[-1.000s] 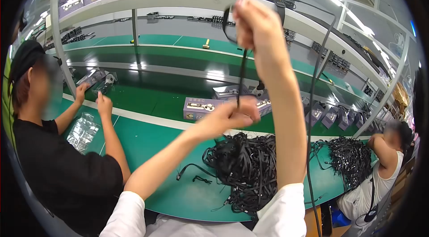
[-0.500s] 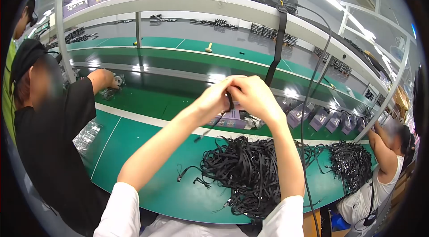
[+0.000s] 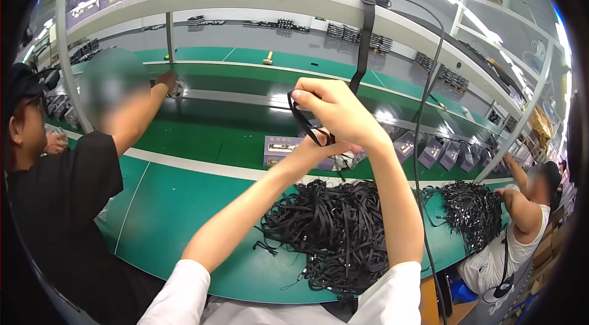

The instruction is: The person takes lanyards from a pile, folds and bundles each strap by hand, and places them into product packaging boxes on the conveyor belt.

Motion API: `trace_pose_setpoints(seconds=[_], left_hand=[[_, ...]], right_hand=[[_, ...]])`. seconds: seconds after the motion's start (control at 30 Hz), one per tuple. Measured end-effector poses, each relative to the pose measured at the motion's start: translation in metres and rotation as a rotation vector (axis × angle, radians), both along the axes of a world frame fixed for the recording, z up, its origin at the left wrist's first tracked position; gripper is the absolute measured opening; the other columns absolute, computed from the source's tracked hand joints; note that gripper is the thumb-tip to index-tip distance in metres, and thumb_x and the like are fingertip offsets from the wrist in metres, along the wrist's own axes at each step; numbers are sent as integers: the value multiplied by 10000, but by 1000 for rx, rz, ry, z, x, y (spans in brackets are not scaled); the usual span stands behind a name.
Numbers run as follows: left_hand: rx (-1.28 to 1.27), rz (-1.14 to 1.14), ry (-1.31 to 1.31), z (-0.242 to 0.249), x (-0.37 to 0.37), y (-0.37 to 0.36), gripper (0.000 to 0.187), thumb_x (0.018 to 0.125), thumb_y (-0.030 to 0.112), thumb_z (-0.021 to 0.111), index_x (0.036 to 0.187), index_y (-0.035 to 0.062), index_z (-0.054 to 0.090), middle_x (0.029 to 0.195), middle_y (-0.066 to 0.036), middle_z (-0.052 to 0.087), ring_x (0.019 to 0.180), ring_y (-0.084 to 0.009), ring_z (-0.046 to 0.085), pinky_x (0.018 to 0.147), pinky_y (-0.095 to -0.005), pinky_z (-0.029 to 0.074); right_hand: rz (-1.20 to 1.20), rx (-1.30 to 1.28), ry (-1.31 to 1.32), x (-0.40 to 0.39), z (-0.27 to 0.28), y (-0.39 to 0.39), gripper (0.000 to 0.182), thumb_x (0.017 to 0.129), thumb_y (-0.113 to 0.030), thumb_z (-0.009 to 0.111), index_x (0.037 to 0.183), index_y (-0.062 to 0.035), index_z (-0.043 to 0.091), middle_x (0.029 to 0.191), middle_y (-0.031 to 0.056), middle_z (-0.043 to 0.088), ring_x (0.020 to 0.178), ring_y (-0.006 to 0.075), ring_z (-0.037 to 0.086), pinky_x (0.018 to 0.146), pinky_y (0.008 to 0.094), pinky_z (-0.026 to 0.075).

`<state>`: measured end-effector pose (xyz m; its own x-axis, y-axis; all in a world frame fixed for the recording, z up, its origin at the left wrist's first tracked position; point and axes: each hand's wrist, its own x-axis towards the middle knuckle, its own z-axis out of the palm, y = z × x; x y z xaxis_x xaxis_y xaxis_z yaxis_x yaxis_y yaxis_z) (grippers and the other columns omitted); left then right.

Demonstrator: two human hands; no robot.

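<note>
My right hand (image 3: 328, 101) is raised above the belt, thumb and fingers pinching a black lanyard (image 3: 297, 118). From that pinch the strap hangs in a loop down to my left hand (image 3: 331, 143). My left hand sits lower, partly behind my right wrist, with the strap running across it; its fingers are curled and partly hidden. Below both hands, a large tangled heap of black lanyards (image 3: 331, 233) lies on the green table (image 3: 178, 214).
A purple printed box (image 3: 277, 144) lies on the green belt (image 3: 208, 135) behind my hands. More purple boxes (image 3: 432, 152) stand to the right. Co-workers sit on both sides, one beside a second lanyard heap (image 3: 471, 211). A black cable (image 3: 419, 141) hangs near my right arm.
My hands were together and have come apart: the right is up and left, the left lower. The strap is now drawn into a loop between them. The left co-worker's arm reaches farther across the belt.
</note>
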<state>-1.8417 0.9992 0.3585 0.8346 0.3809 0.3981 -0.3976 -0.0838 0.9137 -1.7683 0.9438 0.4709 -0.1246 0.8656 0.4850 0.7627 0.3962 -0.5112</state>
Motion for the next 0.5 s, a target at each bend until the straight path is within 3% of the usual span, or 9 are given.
trace_pose_setpoints(seconds=[0.03,0.17,0.2,0.3,0.37,0.4,0.43,0.47,0.5], left_hand=[[-82,-102,-10,-4,4,-1,210,894,245,626,931,40,600,690,1,551,659,-127,550,695,-263,461],[-269,13,256,-27,-25,31,304,938,250,536,683,94,481,550,53,309,453,-68,296,429,-249,258],[-285,30,226,-38,-36,50,308,956,269,473,690,115,448,555,57,304,468,-67,260,449,-244,206],[-573,-36,-34,-37,-53,68,283,969,263,430,710,151,397,692,3,448,629,-120,438,597,-268,390],[-613,59,-42,-11,-56,40,268,992,337,404,872,122,509,845,-32,564,845,-188,592,765,-318,488],[-568,27,-8,-15,-54,38,319,997,399,382,966,120,534,882,-36,586,839,-176,588,768,-326,490],[-405,-102,-28,-15,-51,35,415,993,491,334,972,126,529,924,-33,589,858,-142,581,720,-319,481],[-573,-18,75,-8,-44,18,525,974,578,278,926,121,533,809,-18,584,675,-124,561,552,-282,432],[-447,-100,98,-1,-56,14,597,961,622,235,819,125,534,599,14,502,469,-114,463,424,-267,342]], right_hand=[[-11,43,31,1,4,-6,279,929,-220,513,798,25,489,653,22,447,653,90,384,585,276,366],[-60,29,35,26,13,-37,243,921,-185,522,786,17,509,644,-1,440,636,73,378,564,256,358],[-71,-46,-10,30,9,-42,235,913,-184,530,795,19,526,632,19,458,623,83,388,567,261,370],[-83,-341,-200,16,-8,-42,218,892,-194,548,835,13,588,614,115,536,562,154,475,577,317,425],[-90,-202,-486,5,-37,-28,191,864,-174,542,813,-1,605,718,202,619,698,370,621,631,437,475],[-104,-128,-492,-2,-44,-24,187,855,-169,545,795,-1,602,734,202,622,719,381,616,639,445,477],[-103,-43,-496,-9,-47,-18,183,845,-164,548,778,-2,598,750,203,624,741,393,611,648,452,478],[-123,-3,-485,-12,-47,-14,171,827,-177,561,791,-20,620,735,192,625,727,385,612,650,457,484],[-129,43,-472,-12,-44,-11,164,808,-189,575,804,-39,641,720,181,625,714,378,614,652,462,491]])
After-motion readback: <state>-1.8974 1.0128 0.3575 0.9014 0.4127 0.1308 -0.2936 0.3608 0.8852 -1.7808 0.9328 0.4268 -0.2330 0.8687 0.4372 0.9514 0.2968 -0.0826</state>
